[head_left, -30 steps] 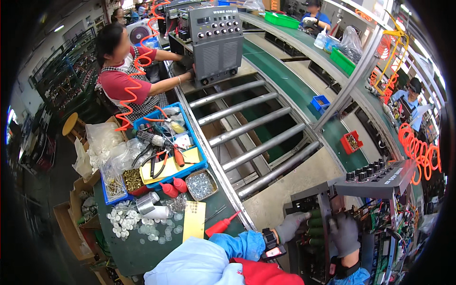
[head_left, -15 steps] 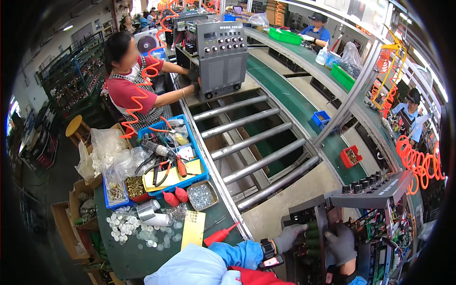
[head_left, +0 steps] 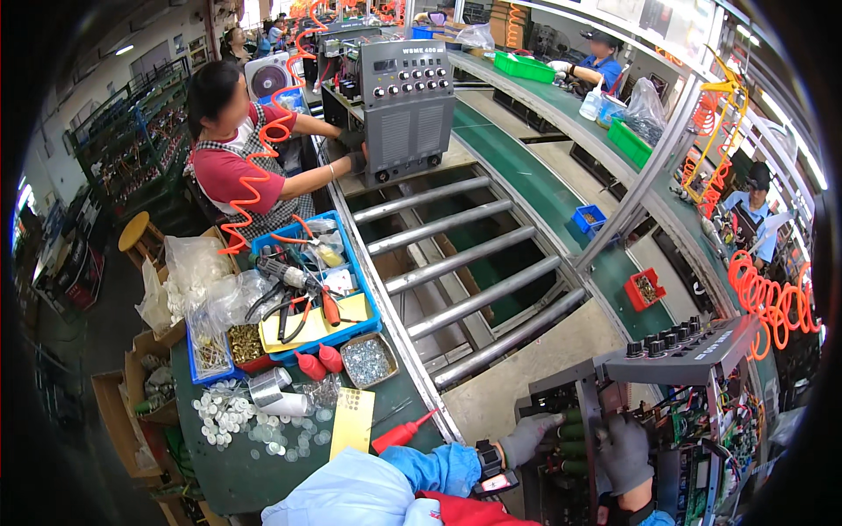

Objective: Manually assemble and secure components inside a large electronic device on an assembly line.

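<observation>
In front of me at the lower right stands an opened welding machine, with a tilted grey front panel carrying black knobs. My left hand, in a grey glove, extends its fingers to the stacked green cylindrical parts inside the machine. My right hand, also gloved, is bent beside the upright metal plate, right of those green parts. Its fingertips point into the machine, and what they grip, if anything, is hidden. Circuit boards and wires fill the machine's right side.
Left of the roller conveyor, a green bench holds a blue tray of tools, a box of screws, white discs and a red bottle. Beyond, a co-worker handles another welding machine. Coiled orange hoses hang right.
My view has shifted slightly. Both hands remain at the green parts and the plate, with only small finger movement. The far co-worker in blue has leaned and moved the arms.
</observation>
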Demonstrator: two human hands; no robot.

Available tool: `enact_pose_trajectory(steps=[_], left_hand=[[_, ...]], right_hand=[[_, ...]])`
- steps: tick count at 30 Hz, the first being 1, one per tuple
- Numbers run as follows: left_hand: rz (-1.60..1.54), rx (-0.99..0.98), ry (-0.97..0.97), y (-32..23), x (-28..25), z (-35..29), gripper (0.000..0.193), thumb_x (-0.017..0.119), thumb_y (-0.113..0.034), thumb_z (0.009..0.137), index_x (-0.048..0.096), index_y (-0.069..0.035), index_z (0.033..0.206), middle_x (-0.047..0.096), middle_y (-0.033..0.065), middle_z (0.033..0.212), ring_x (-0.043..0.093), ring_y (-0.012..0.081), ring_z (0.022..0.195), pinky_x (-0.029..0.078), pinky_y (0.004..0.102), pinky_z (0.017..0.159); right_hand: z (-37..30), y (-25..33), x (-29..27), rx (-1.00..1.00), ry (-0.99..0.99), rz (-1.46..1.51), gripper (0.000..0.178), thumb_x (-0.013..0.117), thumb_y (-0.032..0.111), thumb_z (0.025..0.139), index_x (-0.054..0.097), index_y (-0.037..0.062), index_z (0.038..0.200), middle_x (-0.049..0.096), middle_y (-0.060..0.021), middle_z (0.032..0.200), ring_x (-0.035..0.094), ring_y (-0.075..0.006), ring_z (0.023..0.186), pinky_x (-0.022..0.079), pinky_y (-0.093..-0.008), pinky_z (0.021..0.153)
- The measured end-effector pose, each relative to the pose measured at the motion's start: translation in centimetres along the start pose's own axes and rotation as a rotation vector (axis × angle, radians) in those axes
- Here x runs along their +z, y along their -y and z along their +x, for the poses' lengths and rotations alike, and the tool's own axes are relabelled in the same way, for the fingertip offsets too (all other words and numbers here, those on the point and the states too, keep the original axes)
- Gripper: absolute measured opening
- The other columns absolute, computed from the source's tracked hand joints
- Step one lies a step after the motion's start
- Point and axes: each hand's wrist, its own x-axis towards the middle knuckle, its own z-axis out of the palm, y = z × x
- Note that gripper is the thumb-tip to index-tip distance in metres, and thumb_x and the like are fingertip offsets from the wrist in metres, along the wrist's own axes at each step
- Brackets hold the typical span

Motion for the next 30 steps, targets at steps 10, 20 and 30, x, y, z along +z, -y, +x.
enact_pose_trajectory(steps=[10,20,30], left_hand=[[-0.14,-0.134,-0.071,-2.3,1.8,-1.5,0.044,0.072,-0.041,0.095,0.064,-0.013,0.127,0.069,0.0062,0.114,0.066,0.0216,0.098,0.055,0.0398,0.085],[-0.193,-0.147,-0.012,-2.3,1.6,-1.7,0.04,0.07,-0.037,0.095,0.066,-0.012,0.127,0.068,0.0061,0.117,0.066,0.0231,0.1,0.052,0.0427,0.089],[-0.041,-0.122,-0.099,-3.5,2.3,-2.6,0.04,0.068,-0.038,0.097,0.066,-0.012,0.127,0.071,0.0056,0.115,0.069,0.0192,0.099,0.056,0.0361,0.085]], right_hand=[[0.3,0.1,0.3,0.065,-0.027,0.008,0.025,0.072,0.025,0.086,0.061,0.0026,0.092,0.063,-0.0223,0.085,0.061,-0.045,0.08,0.048,-0.0545,0.069],[0.5,1.4,-0.5,0.117,-0.126,0.2,0.025,0.074,0.023,0.082,0.064,0.0018,0.089,0.065,-0.0221,0.082,0.063,-0.0442,0.08,0.049,-0.0513,0.068],[1.0,1.1,-1.8,0.141,-0.009,0.298,0.021,0.072,0.019,0.081,0.069,0.0012,0.091,0.068,-0.0213,0.085,0.066,-0.0421,0.082,0.052,-0.0482,0.072]])
